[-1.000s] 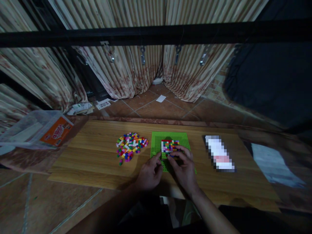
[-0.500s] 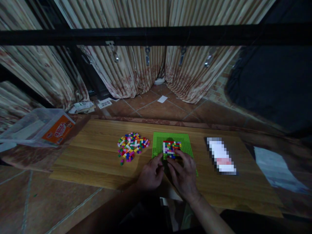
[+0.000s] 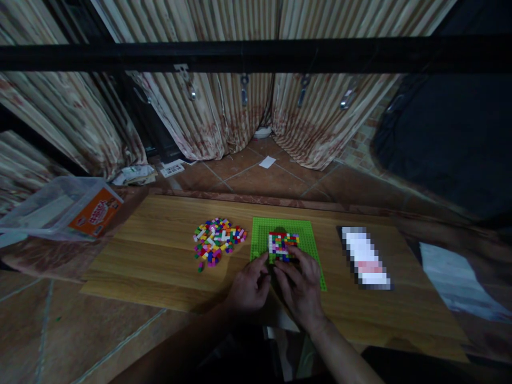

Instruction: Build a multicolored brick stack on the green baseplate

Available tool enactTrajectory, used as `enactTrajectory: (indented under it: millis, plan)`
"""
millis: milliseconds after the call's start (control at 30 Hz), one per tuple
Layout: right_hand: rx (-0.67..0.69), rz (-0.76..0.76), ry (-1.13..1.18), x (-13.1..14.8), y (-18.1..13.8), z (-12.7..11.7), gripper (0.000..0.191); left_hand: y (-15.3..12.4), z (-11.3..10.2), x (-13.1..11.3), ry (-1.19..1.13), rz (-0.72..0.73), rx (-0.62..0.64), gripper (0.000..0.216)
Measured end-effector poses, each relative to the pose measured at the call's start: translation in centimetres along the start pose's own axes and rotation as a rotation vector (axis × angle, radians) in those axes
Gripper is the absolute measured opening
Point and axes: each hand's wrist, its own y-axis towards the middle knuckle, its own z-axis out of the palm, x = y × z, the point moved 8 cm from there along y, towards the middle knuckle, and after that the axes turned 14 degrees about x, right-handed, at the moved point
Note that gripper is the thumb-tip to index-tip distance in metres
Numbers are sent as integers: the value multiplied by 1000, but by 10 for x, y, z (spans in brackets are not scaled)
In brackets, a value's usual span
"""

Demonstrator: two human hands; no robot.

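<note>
A green studded baseplate [image 3: 308,230] lies on the wooden table, with a block of small multicoloured toy bricks [image 3: 282,244] built up in its middle, edged red at the back and white at the left. My left hand [image 3: 248,285] rests over the plate's near left part, fingers curled and the index tip by the block's near left corner. From the right, my right hand [image 3: 302,285] reaches over the plate. Its thumb and index come together at the block's near edge, while another finger touches the bricks. Anything between the fingertips of either hand is too small or hidden.
Loose bricks [image 3: 216,240] form a pile left of the plate. To the right lies a phone [image 3: 366,258] with a blurred screen. A clear plastic box [image 3: 60,205] stands past the table's left end, and a plastic sheet [image 3: 460,277] lies at the right.
The view has shifted slightly. Both hands keep nearly the same pose at the brick block, and no brick has visibly moved.
</note>
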Motion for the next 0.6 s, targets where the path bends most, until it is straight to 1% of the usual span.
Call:
enactTrajectory:
  millis: [133, 233, 433, 600]
  plan:
    - [11, -4, -22, 0, 2, 0, 17, 0, -1, -1, 0, -11, 6, 53]
    - [36, -21, -35, 2, 1, 1, 19, 0, -1, -2, -8, -1, 2, 54]
    - [81, -3, -84, -1, 2, 4, 35, 0, -1, -1, -1, 19, -19, 54]
    - [95, -9, -168, -2, 2, 10, 40, 1, -3, -3, -9, 16, -13, 54]
